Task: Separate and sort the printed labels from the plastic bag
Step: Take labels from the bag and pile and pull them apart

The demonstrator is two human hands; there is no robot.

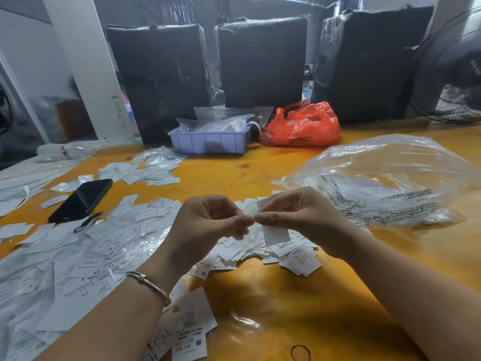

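clutter is our biggest risk: the orange table [325, 295] is strewn with white labels, and the heap under our hands [273, 252] sits close to the spread on our left [86, 256], so a piece dropped carelessly could land in the wrong size group and undo the sorting. the clear plastic bag [395, 183] lies open and puffed on our right, well clear of the table edge; it looks light, and we judge that a brush of the forearm, or air from the fan [453, 74] if it runs, could slide it or scatter loose pieces. the phone [82, 199] lies among the left-hand labels and could hide some.

smaller still, the trouble sits at our fingertips. our left hand [208, 225] and right hand [299, 217] meet thumb to thumb above the heap, both closed in narrow pinches on one small white label [276, 234] that hangs below the right thumb. if two labels cling together there, pulling hard may crease or tear them; we cannot tell whether it is one piece or several.

the labels are thin white slips with small black print, some showing xs, s, m or xl.
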